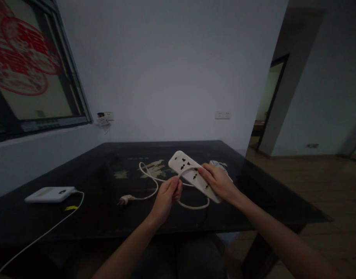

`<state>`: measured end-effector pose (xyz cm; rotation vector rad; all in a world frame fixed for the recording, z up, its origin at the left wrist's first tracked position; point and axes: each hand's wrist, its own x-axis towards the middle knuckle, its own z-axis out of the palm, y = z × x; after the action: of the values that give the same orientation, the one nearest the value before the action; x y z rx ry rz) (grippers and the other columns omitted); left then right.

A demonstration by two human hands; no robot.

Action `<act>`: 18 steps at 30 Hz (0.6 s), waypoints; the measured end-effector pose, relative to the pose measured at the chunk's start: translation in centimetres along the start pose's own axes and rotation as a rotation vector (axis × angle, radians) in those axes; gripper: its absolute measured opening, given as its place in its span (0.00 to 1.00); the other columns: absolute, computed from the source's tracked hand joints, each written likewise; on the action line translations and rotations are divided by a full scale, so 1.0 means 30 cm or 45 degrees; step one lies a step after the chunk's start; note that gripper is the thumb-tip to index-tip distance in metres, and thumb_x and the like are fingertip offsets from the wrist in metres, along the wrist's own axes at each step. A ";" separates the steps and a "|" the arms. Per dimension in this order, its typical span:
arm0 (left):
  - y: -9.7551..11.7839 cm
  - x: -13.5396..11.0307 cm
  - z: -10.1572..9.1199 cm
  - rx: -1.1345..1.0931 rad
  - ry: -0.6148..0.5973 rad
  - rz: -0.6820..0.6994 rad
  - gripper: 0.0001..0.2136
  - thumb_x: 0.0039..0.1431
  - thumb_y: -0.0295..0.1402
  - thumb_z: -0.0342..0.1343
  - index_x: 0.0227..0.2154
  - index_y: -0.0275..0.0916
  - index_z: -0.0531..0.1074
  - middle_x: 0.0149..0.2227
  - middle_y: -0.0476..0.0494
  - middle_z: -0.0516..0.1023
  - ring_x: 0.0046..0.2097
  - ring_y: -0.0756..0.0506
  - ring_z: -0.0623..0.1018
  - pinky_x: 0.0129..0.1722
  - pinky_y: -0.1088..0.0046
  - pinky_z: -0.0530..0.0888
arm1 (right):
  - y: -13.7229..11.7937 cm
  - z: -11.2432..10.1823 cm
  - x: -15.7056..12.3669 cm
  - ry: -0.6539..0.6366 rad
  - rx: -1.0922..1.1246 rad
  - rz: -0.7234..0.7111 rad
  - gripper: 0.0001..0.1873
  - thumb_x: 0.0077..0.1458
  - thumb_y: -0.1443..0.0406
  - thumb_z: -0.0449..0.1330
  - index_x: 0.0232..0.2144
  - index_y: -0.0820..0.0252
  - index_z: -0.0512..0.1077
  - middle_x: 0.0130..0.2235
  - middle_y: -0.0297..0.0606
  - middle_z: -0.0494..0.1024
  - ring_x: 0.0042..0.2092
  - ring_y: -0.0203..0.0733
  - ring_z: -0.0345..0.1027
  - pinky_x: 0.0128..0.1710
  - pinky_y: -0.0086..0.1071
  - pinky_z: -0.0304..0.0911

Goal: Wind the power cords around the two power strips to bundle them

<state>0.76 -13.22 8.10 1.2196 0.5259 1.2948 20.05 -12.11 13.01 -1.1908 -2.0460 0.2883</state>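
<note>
A white power strip (192,175) is held tilted above the dark table, its socket face turned toward me. My right hand (217,178) is closed around its right side, the thumb pressing the cord against the socket face. My left hand (167,193) pinches the strip's white power cord (193,208) just left of the strip. Loose loops of the cord lie on the table below and behind my hands. The cord's plug (125,200) rests on the table to the left of my left hand.
A white power bank (50,194) with a cable (61,221) lies on the left of the table (102,162), near a yellow tag (71,208). Behind my right hand is a whitish bundle (219,164), partly hidden. Wall sockets (222,115) sit beyond the table.
</note>
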 end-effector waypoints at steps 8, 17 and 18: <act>-0.050 -0.011 -0.010 -0.009 -0.005 0.018 0.20 0.56 0.50 0.55 0.23 0.37 0.63 0.16 0.59 0.50 0.18 0.56 0.50 0.18 0.78 0.47 | 0.026 0.026 0.001 -0.076 0.214 0.065 0.25 0.61 0.48 0.45 0.25 0.59 0.64 0.25 0.33 0.67 0.28 0.37 0.60 0.26 0.30 0.50; 0.013 -0.032 -0.007 -0.105 0.143 0.086 0.19 0.53 0.47 0.59 0.22 0.36 0.64 0.17 0.59 0.48 0.20 0.56 0.49 0.19 0.78 0.47 | 0.027 0.015 -0.011 -0.007 0.310 0.076 0.24 0.61 0.47 0.44 0.24 0.58 0.61 0.25 0.34 0.66 0.29 0.38 0.60 0.29 0.31 0.56; 0.015 -0.032 -0.004 -0.097 0.141 0.090 0.19 0.53 0.47 0.59 0.22 0.36 0.64 0.17 0.59 0.48 0.20 0.56 0.49 0.19 0.78 0.47 | 0.025 0.015 -0.016 -0.006 0.289 0.065 0.24 0.61 0.48 0.43 0.24 0.58 0.61 0.25 0.34 0.66 0.29 0.38 0.60 0.29 0.31 0.56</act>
<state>0.20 -14.11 8.15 1.1167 0.5120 1.4363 20.35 -12.02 12.08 -1.1033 -1.9300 0.5337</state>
